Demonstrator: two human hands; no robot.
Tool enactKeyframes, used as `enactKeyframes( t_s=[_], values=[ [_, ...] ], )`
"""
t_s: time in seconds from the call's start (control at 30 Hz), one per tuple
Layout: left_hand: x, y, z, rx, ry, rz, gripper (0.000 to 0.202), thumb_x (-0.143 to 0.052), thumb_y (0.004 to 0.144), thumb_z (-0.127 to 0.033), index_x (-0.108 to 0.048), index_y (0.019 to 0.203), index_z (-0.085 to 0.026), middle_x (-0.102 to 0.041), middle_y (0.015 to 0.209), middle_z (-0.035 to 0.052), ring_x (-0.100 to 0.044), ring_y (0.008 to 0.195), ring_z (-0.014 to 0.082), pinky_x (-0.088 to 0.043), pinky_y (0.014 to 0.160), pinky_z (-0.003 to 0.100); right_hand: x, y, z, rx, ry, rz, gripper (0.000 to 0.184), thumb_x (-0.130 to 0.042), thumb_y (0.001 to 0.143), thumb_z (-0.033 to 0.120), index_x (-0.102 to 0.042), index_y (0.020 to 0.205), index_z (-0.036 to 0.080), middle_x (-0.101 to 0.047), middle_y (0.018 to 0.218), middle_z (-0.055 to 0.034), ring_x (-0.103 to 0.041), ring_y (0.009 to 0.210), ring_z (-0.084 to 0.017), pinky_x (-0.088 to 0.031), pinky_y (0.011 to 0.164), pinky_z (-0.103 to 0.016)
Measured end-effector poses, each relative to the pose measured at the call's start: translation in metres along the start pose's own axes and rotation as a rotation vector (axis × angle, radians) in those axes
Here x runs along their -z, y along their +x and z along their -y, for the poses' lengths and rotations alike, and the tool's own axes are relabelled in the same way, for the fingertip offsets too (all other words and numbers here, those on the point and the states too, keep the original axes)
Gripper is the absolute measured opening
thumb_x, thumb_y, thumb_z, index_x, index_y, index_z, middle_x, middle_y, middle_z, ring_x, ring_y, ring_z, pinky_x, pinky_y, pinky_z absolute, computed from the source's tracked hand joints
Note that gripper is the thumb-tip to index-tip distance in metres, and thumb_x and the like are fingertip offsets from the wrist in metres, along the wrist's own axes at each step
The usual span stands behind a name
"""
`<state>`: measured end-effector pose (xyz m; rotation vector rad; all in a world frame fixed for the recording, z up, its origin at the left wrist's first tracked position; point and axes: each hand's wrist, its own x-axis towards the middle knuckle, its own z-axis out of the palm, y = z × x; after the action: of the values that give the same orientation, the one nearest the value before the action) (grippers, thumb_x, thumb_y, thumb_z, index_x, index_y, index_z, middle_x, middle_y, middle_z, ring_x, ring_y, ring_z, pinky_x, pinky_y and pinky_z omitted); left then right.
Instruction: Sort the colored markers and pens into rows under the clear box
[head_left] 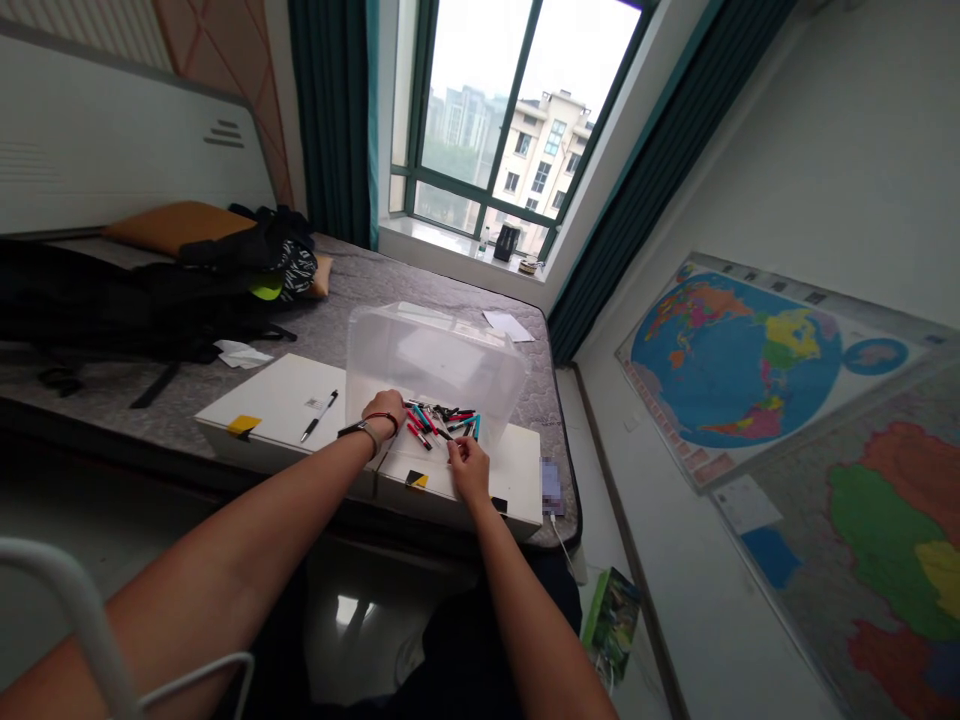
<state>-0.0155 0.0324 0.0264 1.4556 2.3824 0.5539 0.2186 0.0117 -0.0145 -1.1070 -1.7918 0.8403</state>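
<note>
A clear plastic bin [435, 355] lies tipped on its side, its open side facing me. Loose pens [442, 415] in black, red and teal are heaped inside it. My left hand [385, 405] is at the heap's left edge, fingers curled and mostly hidden, so what they hold cannot be made out. At the front of the heap, my right hand [469, 468] pinches what looks like a dark pen [445, 436]. A single black-and-white pen [319, 416] rests apart on the left white box [274, 400].
Beneath the bin is a second white box [517, 465], set on a grey mattress [337, 265]. A phone-like object [551, 485] with a white cable lies right of it. Black bags [142, 300] and a crumpled tissue [241, 353] are at left, a paper sheet [508, 325] behind.
</note>
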Motion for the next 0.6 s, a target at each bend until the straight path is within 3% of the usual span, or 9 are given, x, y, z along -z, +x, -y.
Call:
enactKeyframes(
  t_s=[0.17, 0.37, 0.6],
  values=[
    [0.002, -0.003, 0.002, 0.014, 0.076, -0.003, 0.024, -0.065, 0.077, -0.036, -0.074, 0.088, -0.018, -0.072, 0.093, 0.0155, -0.068, 0.085, 0.0226, -0.051, 0.075, 0.026, 0.0, 0.0, -0.001, 0.007, -0.035, 0.002, 0.03, -0.05, 0.088, 0.047, -0.063, 0.088, 0.02, -0.063, 0.063, -0.0004, -0.059, 0.058, -0.016, -0.043, 0.061, -0.025],
    [0.01, -0.007, 0.006, -0.081, 0.176, 0.062, 0.02, -0.059, 0.08, -0.027, -0.073, 0.09, -0.018, -0.071, 0.096, 0.015, -0.067, 0.087, 0.022, -0.049, 0.078, 0.028, 0.0, 0.0, 0.0, 0.01, -0.039, -0.01, 0.031, -0.05, 0.088, 0.047, -0.064, 0.087, 0.02, -0.062, 0.062, 0.0001, -0.057, 0.057, -0.016, -0.042, 0.059, -0.024],
    [0.02, -0.022, -0.001, -0.178, 0.225, 0.012, 0.028, -0.044, 0.086, -0.019, -0.071, 0.095, -0.017, -0.064, 0.112, 0.0152, -0.064, 0.093, 0.0226, -0.047, 0.081, 0.03, 0.001, 0.0, 0.003, -0.004, -0.005, -0.003, 0.031, -0.052, 0.087, 0.047, -0.064, 0.087, 0.019, -0.062, 0.061, 0.0003, -0.057, 0.056, -0.016, -0.042, 0.058, -0.025]
  ],
)
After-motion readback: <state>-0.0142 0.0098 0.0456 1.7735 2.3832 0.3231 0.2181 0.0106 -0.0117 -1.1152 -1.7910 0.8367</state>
